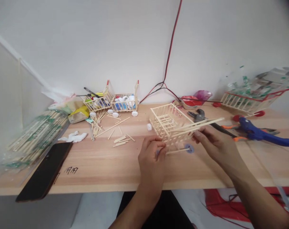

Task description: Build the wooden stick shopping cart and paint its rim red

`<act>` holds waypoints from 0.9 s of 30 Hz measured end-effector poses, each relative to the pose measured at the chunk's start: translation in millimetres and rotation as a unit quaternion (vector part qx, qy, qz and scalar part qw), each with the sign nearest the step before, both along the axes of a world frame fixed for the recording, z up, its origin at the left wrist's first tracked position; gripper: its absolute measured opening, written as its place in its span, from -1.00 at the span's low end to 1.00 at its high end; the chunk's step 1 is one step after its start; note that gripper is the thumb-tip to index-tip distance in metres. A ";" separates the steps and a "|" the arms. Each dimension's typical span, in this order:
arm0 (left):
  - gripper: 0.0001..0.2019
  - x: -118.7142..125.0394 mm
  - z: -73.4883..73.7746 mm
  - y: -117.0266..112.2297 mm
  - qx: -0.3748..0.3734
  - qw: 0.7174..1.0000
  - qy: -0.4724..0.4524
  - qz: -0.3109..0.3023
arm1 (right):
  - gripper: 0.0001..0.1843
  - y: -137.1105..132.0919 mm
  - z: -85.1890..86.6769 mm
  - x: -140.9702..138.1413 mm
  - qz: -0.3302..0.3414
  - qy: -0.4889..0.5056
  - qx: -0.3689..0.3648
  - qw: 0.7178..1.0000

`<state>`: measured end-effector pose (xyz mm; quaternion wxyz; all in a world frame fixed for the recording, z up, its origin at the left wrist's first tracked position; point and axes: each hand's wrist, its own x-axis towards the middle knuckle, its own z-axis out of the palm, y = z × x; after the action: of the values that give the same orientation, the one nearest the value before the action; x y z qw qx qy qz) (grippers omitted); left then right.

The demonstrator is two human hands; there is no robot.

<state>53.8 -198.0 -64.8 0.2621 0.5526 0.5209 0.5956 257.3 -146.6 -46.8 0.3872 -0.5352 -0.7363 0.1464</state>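
Both hands are at a small shopping cart (158, 122) built from thin wooden sticks, tilted above the bench's middle. My left hand (152, 156) pinches its near lower left corner, fingertips at one end of a stick axle (177, 151). A translucent blue wheel (189, 148) is on the axle's right end; a bit of blue shows at my left fingers. My right hand (214, 144) is closed on the long handle sticks (201, 123) that jut out to the right. A white wheel (149, 127) is beside the cart's left side.
A blue glue gun (261, 132), pliers (235, 138) and a black-handled tool (199, 116) lie right. Finished carts (124, 103) stand behind, a red-trimmed one (247, 101) far right. Cut sticks (120, 140), a phone-like black slab (45, 171) and bagged chopsticks (39, 136) are left.
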 end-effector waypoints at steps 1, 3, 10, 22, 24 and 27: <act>-0.86 1.1 -0.8 0.6 0.002 1.000 0.007 0.002 | -0.75 0.5 -2.4 1.1 -0.003 0.003 0.004 1.000; -0.85 2.6 -2.5 1.4 0.007 1.000 0.014 -0.001 | -0.74 1.0 -5.6 2.1 -0.004 0.009 0.002 1.000; -0.72 -17.4 6.6 5.9 -0.028 0.999 -0.010 -0.028 | -0.73 6.4 -5.2 1.1 -0.007 0.061 0.011 0.998; -0.65 -57.5 -3.3 85.4 -0.046 0.916 0.390 -0.079 | -0.78 7.2 -2.2 1.7 -0.020 0.115 0.058 0.991; -0.69 -56.3 -8.6 90.5 -0.033 0.913 0.398 -0.080 | -0.78 4.5 -1.1 0.3 -0.016 0.097 0.058 0.993; -0.70 -57.9 -13.3 96.7 -0.018 0.911 0.403 -0.086 | -0.77 2.3 -0.8 -2.5 -0.002 0.082 0.062 0.995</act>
<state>-4.1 -101.3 -78.1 0.0892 0.7836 0.5433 0.2879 254.9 -144.3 -47.7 0.4787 -0.4982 -0.7087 0.1427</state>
